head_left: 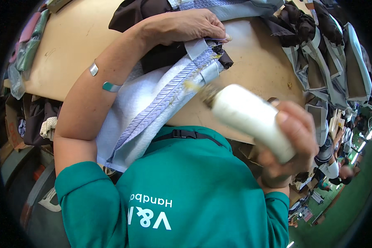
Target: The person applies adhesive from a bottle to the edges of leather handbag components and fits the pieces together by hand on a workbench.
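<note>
My left hand [194, 28] reaches across the table, its fingertips pinched on the far end of a padded fabric piece [142, 109]. The piece has white fleecy sides and a pleated lavender band; yellowish smears mark the band toward the far end. Dark brown fabric [163, 58] lies against it, and light grey tabs stick out near my fingers. My right hand [291, 138] is wrapped round a white bottle [250, 113] tilted toward the band. Its crusted brown neck ends in a yellowish tip, blurred by motion, apparently just off the fabric.
The tan table [256, 64] carries more brown and grey fabric [239, 9] at its far edge. Brown and grey bag parts [330, 58] hang over the right side. Rolls in plastic [29, 39] lie at the far left. People work in the background at right.
</note>
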Action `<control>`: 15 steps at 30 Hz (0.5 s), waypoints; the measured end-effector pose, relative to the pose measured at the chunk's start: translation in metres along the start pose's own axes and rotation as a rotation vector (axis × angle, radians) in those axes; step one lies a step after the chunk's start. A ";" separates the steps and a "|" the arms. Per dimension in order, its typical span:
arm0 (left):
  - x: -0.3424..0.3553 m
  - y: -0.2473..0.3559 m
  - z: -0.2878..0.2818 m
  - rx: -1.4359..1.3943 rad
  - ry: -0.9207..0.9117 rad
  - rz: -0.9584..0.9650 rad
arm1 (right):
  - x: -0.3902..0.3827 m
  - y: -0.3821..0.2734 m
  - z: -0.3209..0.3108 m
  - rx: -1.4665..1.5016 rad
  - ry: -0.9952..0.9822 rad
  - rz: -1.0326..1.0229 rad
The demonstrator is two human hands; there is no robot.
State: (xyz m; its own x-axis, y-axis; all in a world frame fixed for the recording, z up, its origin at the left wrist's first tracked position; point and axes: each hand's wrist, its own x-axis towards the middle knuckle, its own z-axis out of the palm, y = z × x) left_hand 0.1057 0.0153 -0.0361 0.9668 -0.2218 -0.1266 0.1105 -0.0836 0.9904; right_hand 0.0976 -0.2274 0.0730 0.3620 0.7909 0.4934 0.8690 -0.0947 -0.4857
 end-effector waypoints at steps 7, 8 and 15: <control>0.000 0.001 0.000 -0.026 -0.040 -0.028 | 0.003 -0.001 0.001 -0.011 0.046 -0.016; 0.001 0.000 0.001 -0.031 -0.048 -0.008 | 0.006 0.006 0.000 -0.082 0.097 -0.016; 0.003 -0.003 0.000 -0.021 -0.069 -0.043 | 0.003 0.001 0.006 -0.084 0.057 -0.024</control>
State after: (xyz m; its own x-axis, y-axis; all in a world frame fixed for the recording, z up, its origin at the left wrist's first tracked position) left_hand 0.1083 0.0151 -0.0392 0.9432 -0.2846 -0.1714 0.1567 -0.0738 0.9849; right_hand 0.0980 -0.2216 0.0697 0.3576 0.7582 0.5452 0.9018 -0.1287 -0.4125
